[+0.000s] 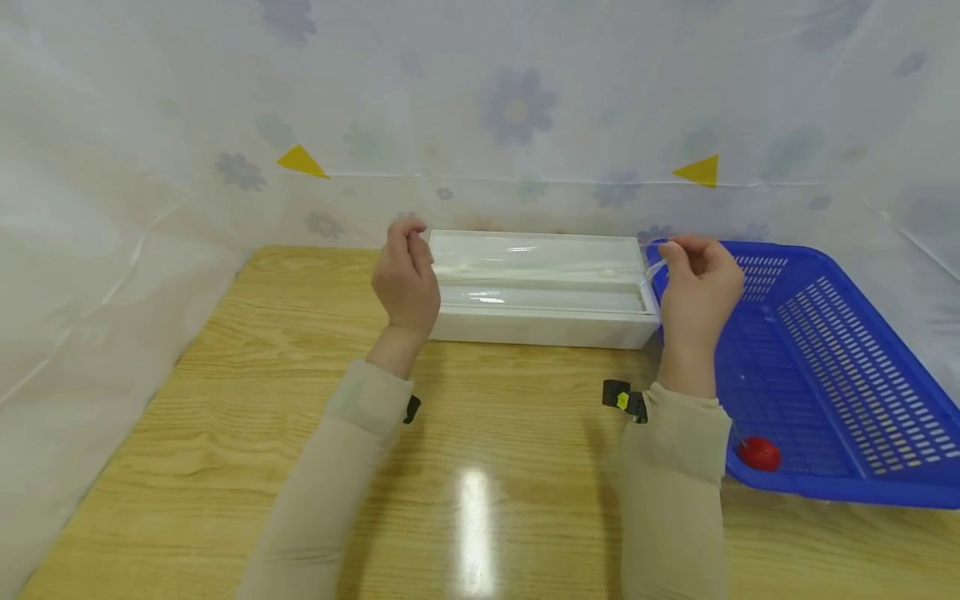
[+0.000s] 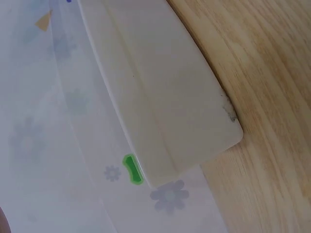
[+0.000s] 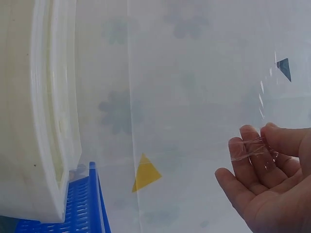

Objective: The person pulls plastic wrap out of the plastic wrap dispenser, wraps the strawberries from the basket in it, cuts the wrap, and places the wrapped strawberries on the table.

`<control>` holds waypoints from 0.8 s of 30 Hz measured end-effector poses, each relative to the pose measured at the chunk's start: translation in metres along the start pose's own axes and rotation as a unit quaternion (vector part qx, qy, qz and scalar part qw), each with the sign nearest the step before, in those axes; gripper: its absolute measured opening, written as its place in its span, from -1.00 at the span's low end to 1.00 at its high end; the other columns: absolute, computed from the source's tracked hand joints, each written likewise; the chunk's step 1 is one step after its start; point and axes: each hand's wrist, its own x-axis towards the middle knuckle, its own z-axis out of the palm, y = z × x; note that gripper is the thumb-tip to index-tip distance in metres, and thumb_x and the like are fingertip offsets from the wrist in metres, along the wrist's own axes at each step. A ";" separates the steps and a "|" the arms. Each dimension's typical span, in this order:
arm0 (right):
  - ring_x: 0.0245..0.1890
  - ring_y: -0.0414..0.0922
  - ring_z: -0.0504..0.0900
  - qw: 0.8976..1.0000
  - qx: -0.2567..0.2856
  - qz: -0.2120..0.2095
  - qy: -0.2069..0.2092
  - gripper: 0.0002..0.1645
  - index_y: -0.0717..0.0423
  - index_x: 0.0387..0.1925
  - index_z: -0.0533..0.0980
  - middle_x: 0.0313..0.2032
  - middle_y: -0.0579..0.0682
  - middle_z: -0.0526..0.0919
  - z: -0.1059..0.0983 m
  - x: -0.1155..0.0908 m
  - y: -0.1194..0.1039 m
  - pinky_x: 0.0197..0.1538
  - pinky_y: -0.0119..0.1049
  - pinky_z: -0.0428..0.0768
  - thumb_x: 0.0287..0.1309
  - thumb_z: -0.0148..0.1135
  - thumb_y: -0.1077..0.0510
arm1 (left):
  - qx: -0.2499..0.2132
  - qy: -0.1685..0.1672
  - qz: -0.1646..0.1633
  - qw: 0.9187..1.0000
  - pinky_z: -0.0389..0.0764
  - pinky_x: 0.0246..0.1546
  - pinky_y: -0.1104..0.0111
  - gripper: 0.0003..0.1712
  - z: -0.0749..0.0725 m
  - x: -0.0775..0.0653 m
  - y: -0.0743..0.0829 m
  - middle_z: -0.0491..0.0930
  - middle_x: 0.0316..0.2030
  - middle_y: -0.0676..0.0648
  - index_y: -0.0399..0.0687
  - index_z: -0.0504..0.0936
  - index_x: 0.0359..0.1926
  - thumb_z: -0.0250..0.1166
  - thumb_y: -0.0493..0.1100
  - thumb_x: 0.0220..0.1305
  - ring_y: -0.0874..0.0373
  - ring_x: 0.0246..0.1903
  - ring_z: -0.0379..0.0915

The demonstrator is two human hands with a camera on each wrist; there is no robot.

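A long white box (image 1: pixel 540 327), which looks like a cling film dispenser, lies across the far part of the table. Clear cling film (image 3: pixel 250 150) is bunched between the thumb and fingers of my right hand (image 1: pixel 701 287), above the box's right end. Glints run up from that pinch in the right wrist view. On the other side, my left hand (image 1: pixel 407 275) is raised by the box's left end, fingers curled, seemingly pinching the film's other edge. The film is so transparent that its full outline is hard to see. Only a sliver of the left hand enters the left wrist view.
To the right stands a blue plastic basket (image 1: pixel 825 483) with slotted walls, close against the box. A small red fruit-like thing (image 1: pixel 759 454) lies in its near left corner. A flowered curtain (image 1: pixel 517 108) with yellow triangles hangs behind the wooden table (image 1: pixel 262 358).
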 end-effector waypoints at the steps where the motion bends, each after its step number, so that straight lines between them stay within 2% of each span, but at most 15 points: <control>1: -0.47 -0.40 0.49 1.000 0.004 0.001 0.001 -0.70 -0.17 -0.63 0.47 -0.58 -0.39 0.49 -0.001 0.000 0.000 -0.28 -0.50 0.40 0.08 0.27 0.25 | -0.003 0.001 0.002 1.000 0.32 -0.74 0.14 -0.86 -0.001 0.000 0.001 0.50 -0.71 -0.24 -0.29 0.49 -0.31 -0.02 -0.38 0.31 -0.03 -0.71 0.36; 5: -0.48 -0.38 0.48 1.000 0.016 -0.002 0.002 -0.72 -0.15 -0.62 0.46 -0.60 -0.39 0.50 -0.002 -0.002 0.000 -0.29 -0.49 0.39 0.08 0.26 0.26 | -0.015 0.007 0.005 1.000 0.32 -0.74 0.15 -0.86 -0.002 0.000 0.003 0.48 -0.73 -0.23 -0.31 0.49 -0.32 -0.01 -0.39 0.30 -0.01 -0.72 0.36; 9: -0.48 -0.39 0.48 1.000 0.018 -0.001 -0.001 -0.74 -0.12 -0.58 0.47 -0.61 -0.41 0.50 -0.004 -0.006 0.000 -0.31 -0.48 0.38 0.11 0.22 0.27 | -0.024 0.000 0.006 1.000 0.28 -0.75 0.17 -0.85 -0.005 -0.001 0.003 0.47 -0.73 -0.23 -0.33 0.48 -0.32 -0.02 -0.40 0.30 -0.01 -0.73 0.35; 13: -0.46 -0.40 0.49 1.000 -0.003 -0.001 -0.004 -0.82 -0.05 -0.50 0.52 -0.61 -0.44 0.50 -0.008 -0.013 -0.002 -0.32 -0.50 0.39 0.15 0.18 0.27 | -0.031 -0.007 0.011 0.999 0.25 -0.76 0.20 -0.87 -0.010 -0.002 0.003 0.45 -0.74 -0.22 -0.33 0.47 -0.32 -0.02 -0.42 0.30 0.00 -0.73 0.34; 16: -0.46 -0.40 0.46 0.999 -0.032 -0.010 -0.004 -0.93 0.11 -0.42 0.59 -0.60 -0.47 0.48 -0.012 -0.018 -0.005 -0.33 -0.50 0.36 0.14 0.21 0.23 | -0.037 -0.006 0.019 0.999 0.25 -0.77 0.19 -0.89 -0.013 -0.002 0.002 0.45 -0.75 -0.22 -0.34 0.47 -0.32 -0.01 -0.44 0.29 0.01 -0.74 0.34; 20: -0.44 -0.42 0.45 0.997 -0.076 -0.021 -0.010 -0.74 0.30 -0.28 0.65 -0.58 -0.51 0.47 -0.020 -0.023 -0.008 -0.34 -0.52 0.36 0.12 0.25 0.15 | -0.043 -0.003 0.029 0.999 0.24 -0.79 0.19 -0.88 -0.016 -0.001 0.002 0.45 -0.75 -0.22 -0.34 0.47 -0.31 0.00 -0.46 0.28 0.00 -0.75 0.34; 24: -0.42 -0.45 0.46 0.991 -0.129 -0.017 -0.032 -0.66 0.25 -0.20 0.68 -0.54 -0.52 0.48 -0.030 -0.028 -0.009 -0.34 -0.55 0.38 0.11 0.25 0.07 | -0.044 -0.012 0.037 0.998 0.20 -0.81 0.20 -0.88 -0.021 -0.002 0.001 0.47 -0.75 -0.23 -0.34 0.46 -0.32 -0.02 -0.47 0.28 0.00 -0.77 0.32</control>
